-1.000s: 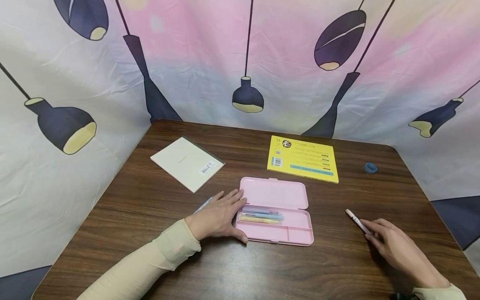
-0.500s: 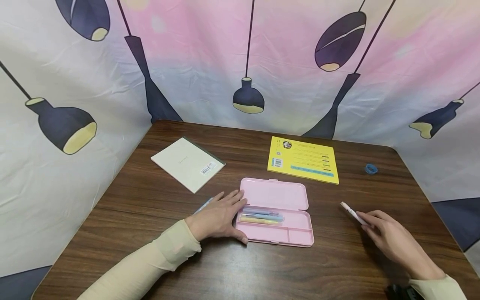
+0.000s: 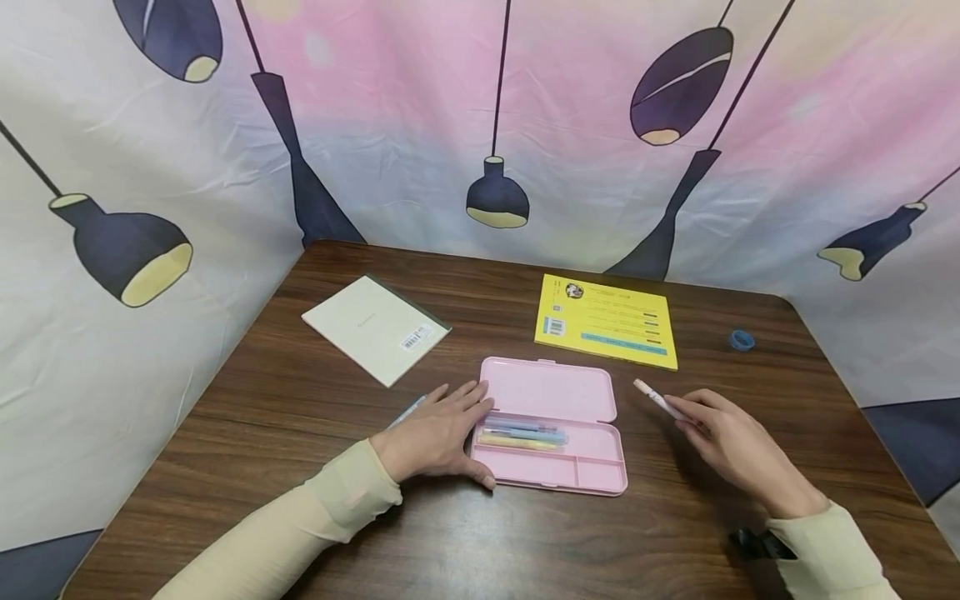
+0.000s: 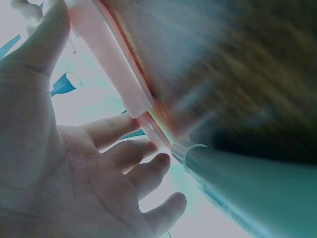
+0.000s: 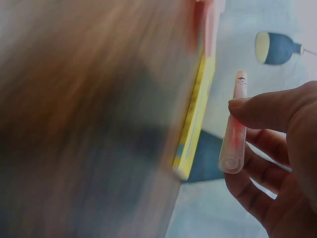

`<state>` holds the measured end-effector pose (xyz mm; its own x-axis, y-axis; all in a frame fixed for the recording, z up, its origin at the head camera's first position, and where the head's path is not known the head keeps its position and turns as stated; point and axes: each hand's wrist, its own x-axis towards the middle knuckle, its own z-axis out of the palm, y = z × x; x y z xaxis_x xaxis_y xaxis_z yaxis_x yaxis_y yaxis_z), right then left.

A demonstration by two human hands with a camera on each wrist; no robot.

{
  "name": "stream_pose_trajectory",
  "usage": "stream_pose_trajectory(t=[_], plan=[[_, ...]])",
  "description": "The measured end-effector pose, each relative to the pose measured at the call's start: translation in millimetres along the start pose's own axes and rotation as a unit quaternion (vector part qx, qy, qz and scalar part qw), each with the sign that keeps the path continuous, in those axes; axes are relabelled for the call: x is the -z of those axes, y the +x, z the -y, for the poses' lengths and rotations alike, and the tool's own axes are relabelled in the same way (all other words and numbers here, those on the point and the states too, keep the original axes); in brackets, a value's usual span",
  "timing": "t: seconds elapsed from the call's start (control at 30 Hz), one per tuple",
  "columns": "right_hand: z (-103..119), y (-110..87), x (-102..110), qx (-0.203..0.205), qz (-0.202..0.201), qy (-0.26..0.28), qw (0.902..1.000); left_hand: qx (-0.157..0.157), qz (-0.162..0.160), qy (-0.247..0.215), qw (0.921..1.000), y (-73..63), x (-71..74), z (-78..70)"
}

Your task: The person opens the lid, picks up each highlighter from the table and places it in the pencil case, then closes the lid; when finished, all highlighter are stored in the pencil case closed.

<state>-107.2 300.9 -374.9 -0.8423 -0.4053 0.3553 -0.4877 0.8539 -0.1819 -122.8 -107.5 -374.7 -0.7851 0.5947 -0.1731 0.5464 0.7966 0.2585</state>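
Right hand (image 3: 723, 435) pinched white pen (image 3: 654, 397); left hand (image 3: 441, 430), outspread, touched pencil case (image 3: 551, 388); stowing step, we judged; next needed leftward lowering.

A small study or writing corner is suggested, though whether it is set in a home, an office or a studio cannot be told. A dark wood-grain tabletop (image 3: 480, 542) with rounded far corners is seen across the lower part of the frame. It is bordered at the back and both sides by pale, softly creased fabric (image 3: 405, 108), tinted pink and blue, on which dark hanging lamps (image 3: 498, 196) are printed. Desk use is suggested by stationery: a cream notebook (image 3: 371, 325) left of centre, a yellow book (image 3: 607, 321) right of centre, and an open pink pencil case (image 3: 551, 387) between and below, in which pens (image 3: 521, 437) are held.
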Motion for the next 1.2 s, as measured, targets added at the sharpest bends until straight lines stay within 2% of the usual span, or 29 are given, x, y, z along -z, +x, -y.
stream_pose_trajectory(t=[0.13, 0.57, 0.73, 1.0, 1.2], plan=[[10.1, 16.5, -5.0, 0.028, -0.007, 0.006, 0.9996, -0.003, -0.004, 0.002, 1.0, -0.6, 0.1, -0.1], [46.8, 60.0, -21.6, 0.101, 0.049, 0.037, 0.993, 0.0, 0.002, -0.001, 1.0, 0.0, 0.3, 0.7], [62.4, 71.4, -28.3, 0.119, 0.063, 0.054, 0.9894, 0.003, 0.004, 0.0, 1.0, -0.2, 1.3, 0.2], [80.4, 82.8, -40.4, 0.17, 0.062, 0.065, 0.9814, 0.001, 0.001, -0.004, 1.0, -1.0, 0.9, 0.4], [89.5, 86.4, -48.2, 0.188, 0.086, 0.071, 0.9759, -0.001, -0.002, 0.003, 1.0, -1.0, 0.0, 1.2]])
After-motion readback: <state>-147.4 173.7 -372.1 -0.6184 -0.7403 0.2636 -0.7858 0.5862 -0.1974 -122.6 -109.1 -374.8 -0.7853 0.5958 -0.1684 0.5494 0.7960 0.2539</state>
